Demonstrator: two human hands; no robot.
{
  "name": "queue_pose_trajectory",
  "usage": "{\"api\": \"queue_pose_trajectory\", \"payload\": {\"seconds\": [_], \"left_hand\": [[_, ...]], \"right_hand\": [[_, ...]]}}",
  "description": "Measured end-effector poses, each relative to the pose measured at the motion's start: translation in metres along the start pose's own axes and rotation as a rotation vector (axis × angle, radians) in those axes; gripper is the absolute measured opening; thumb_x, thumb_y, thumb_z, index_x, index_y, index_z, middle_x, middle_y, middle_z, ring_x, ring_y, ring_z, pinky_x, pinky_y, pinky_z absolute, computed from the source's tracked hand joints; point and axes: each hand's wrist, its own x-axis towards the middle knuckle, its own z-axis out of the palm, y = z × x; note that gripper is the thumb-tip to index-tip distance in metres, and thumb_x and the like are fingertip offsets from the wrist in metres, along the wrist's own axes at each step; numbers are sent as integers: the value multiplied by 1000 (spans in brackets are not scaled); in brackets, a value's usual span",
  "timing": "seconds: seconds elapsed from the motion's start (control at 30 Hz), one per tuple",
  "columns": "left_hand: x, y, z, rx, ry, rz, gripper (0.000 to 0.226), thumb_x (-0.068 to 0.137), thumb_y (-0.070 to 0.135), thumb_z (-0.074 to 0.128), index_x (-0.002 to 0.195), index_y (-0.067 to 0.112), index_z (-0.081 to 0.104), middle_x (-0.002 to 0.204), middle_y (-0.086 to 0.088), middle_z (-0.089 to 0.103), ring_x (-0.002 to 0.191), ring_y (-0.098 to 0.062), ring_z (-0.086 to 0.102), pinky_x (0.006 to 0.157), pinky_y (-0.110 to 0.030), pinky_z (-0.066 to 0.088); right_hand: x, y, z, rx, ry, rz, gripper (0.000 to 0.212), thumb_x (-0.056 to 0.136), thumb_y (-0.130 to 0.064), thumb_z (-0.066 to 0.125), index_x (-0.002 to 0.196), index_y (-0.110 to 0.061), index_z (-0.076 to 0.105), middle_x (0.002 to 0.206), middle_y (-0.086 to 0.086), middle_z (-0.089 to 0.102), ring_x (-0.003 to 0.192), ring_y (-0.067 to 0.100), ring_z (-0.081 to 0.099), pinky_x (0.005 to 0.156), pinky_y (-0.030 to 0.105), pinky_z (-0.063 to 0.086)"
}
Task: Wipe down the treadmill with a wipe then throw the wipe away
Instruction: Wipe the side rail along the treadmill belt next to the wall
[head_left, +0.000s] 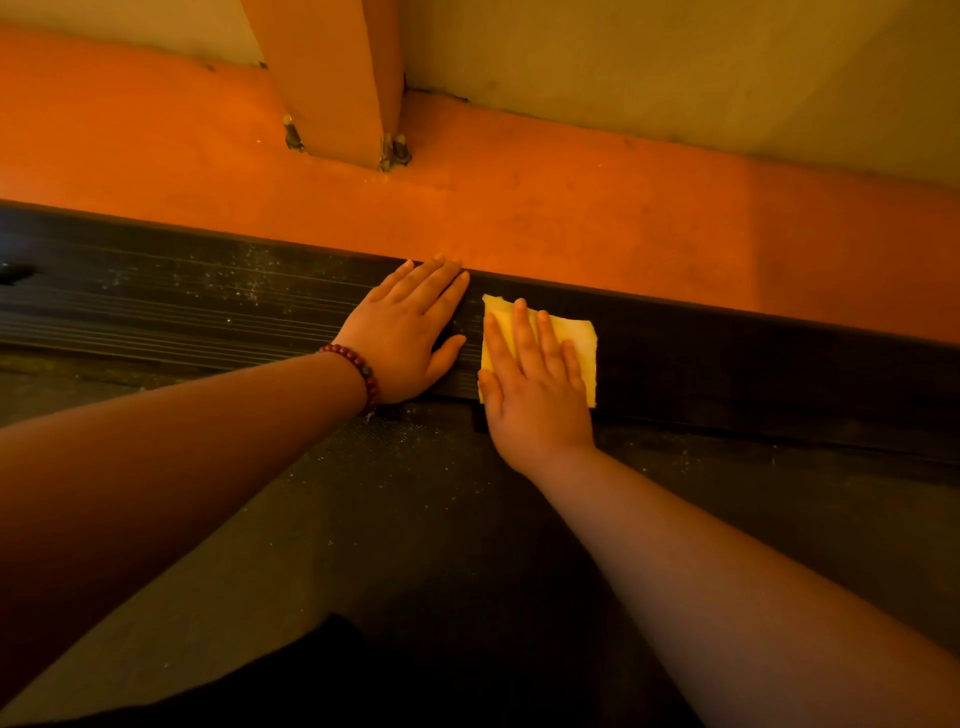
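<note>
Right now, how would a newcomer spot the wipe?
Find the dark ribbed side rail running across below the orange floor. On it, the right hand presses flat on the wipe. It is the only pale yellow square there.

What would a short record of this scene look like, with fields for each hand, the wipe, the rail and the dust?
left hand: flat on the side rail, fingers straight, holds nothing; bead bracelet on the wrist
right hand: flat on the wipe, presses it onto the rail
wipe: yellow, on the rail, just right of the left hand
dust: pale specks on the rail left of both hands
background: orange floor, with a post bolted to it
</note>
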Motion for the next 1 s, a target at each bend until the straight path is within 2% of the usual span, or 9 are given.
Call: {"api": "queue_pose_trajectory", "payload": {"seconds": [0.1,0.27,0.47,0.53,0.7,0.77,0.83,0.93,1.0], "left_hand": [[0,0,-2,10,-15,-6,70,98,48,26,154,12,6,162,-8,2,149,-21,-1,119,-35,-6],[0,1,-2,27,-24,-9,70,98,49,24,154,12,5,162,-8,3,149,-22,1,119,-36,-5],[0,3,-4,22,-29,-13,70,98,48,27,154,12,6,162,-8,5,149,-22,2,117,-34,-6],[0,2,-4,24,-39,-23,70,99,48,26,154,12,4,162,-7,2,149,-21,0,118,-34,-5],[1,2,-6,33,-66,-23,70,99,50,23,154,13,0,162,-6,0,149,-21,-2,120,-36,-3],[2,2,-6,37,-70,-23,70,99,49,23,154,13,0,162,-6,0,149,-21,-2,119,-36,-4],[1,2,-8,52,-73,-18,69,99,49,23,154,13,0,162,-6,-1,149,-20,-2,118,-35,-5],[1,-1,-11,65,-69,5,68,100,50,23,154,15,1,162,-5,0,149,-19,-1,118,-34,-7],[2,-6,-14,72,-56,19,67,100,49,23,154,15,4,162,-4,2,149,-18,1,117,-33,-8]], "right_hand": [[3,20,-3,-10,3,20,55,104,-39,16,152,-32,-10,160,0,-20,147,20,-18,117,37,-11],[14,32,-8,86,7,493,58,104,-37,16,152,-24,-15,159,7,-23,147,26,-17,118,43,-7],[-3,-3,2,23,-8,13,57,104,-41,14,151,-31,-16,158,0,-26,146,21,-22,114,37,-16],[-3,12,1,-3,-6,-25,56,104,-41,14,152,-33,-13,159,-1,-24,146,19,-21,114,35,-16],[-2,46,-6,132,39,514,56,105,-35,17,153,-27,-9,160,7,-19,148,25,-14,118,40,-5],[0,40,-8,157,45,624,57,105,-35,17,153,-25,-11,160,9,-20,148,26,-14,118,42,-5],[3,22,-7,154,28,502,58,105,-35,18,153,-25,-13,159,9,-22,147,27,-16,118,42,-7],[-1,-3,1,58,17,62,57,104,-39,16,152,-30,-13,159,3,-23,146,22,-20,117,38,-11],[-2,-2,1,12,-19,-86,56,104,-41,16,152,-33,-11,159,-1,-23,146,18,-21,115,36,-14]]}}
